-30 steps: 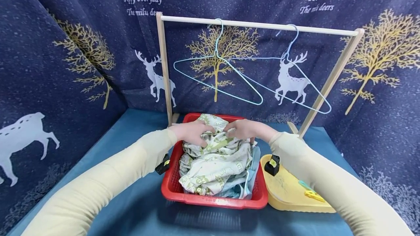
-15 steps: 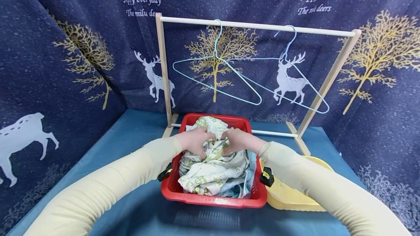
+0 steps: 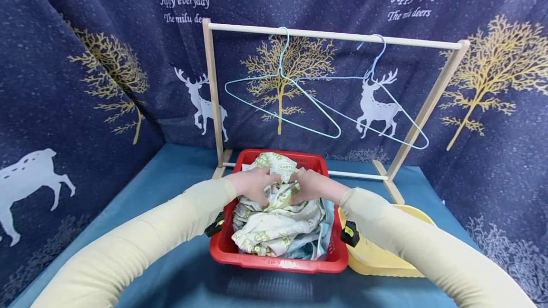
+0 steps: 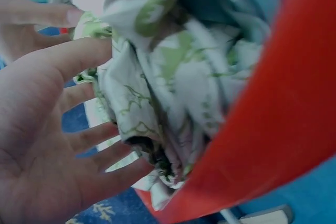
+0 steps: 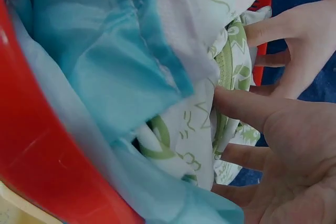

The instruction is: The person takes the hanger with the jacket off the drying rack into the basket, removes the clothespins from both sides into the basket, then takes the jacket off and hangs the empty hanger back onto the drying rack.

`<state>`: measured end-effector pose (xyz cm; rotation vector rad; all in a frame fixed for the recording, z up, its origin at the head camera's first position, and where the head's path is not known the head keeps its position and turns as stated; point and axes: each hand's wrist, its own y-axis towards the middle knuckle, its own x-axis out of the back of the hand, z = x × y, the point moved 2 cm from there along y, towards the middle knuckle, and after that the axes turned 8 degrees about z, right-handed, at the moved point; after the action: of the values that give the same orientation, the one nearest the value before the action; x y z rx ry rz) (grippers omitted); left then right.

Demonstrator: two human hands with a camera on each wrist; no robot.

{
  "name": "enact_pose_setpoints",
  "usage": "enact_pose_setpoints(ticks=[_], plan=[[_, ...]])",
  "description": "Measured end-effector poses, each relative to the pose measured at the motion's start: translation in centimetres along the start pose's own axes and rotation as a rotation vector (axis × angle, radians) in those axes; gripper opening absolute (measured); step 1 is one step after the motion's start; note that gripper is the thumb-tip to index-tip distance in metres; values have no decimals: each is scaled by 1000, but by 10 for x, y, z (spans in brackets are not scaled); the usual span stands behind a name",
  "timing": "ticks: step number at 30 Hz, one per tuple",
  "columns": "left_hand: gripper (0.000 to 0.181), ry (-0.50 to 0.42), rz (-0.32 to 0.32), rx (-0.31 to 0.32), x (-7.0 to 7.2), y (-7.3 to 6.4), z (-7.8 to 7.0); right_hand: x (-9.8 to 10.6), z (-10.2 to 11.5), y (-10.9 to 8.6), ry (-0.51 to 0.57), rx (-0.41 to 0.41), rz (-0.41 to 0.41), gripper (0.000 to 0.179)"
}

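A white garment with a green print [image 3: 278,222] lies bunched on top of the clothes in the red basket [image 3: 280,263]. My left hand [image 3: 254,185] grips its upper folds from the left; in the left wrist view the thumb lies on the cloth and the other fingertips meet its edge. Opposite it, my right hand [image 3: 310,185] grips the same folds, its thumb in front and its other fingers partly hidden behind cloth in the right wrist view. The two hands almost meet. Light-blue cloth [image 5: 105,61] lies on the basket's right side.
A wooden rack [image 3: 334,34] stands behind the basket, with two light-blue wire hangers [image 3: 282,77] on its bar. A yellow tray [image 3: 381,255] sits at the basket's right, partly under the right sleeve. Dark blue printed curtains enclose the back and sides.
Over the past second the right hand moved left and slightly down, closer to the left hand. The left hand shifted slightly. Folds rearranged, showing printed lettering. The last half second shows almost no motion.
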<state>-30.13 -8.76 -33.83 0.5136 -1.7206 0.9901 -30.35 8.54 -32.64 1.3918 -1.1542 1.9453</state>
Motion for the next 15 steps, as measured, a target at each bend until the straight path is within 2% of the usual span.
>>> enact_pose_setpoints(ticks=[4,8,12,15], plan=[[61,1,50,1,14,-7,2,10,-4,-6,32,-3,15,62],[58,27,50,-4,29,-18,3,22,-6,-13,48,-2,23,63],[57,16,-1,-21,36,-29,5,29,-8,-21,39,-4,-40,59],[56,-19,-62,-34,37,-39,8,31,-10,-30,35,11,-133,57]])
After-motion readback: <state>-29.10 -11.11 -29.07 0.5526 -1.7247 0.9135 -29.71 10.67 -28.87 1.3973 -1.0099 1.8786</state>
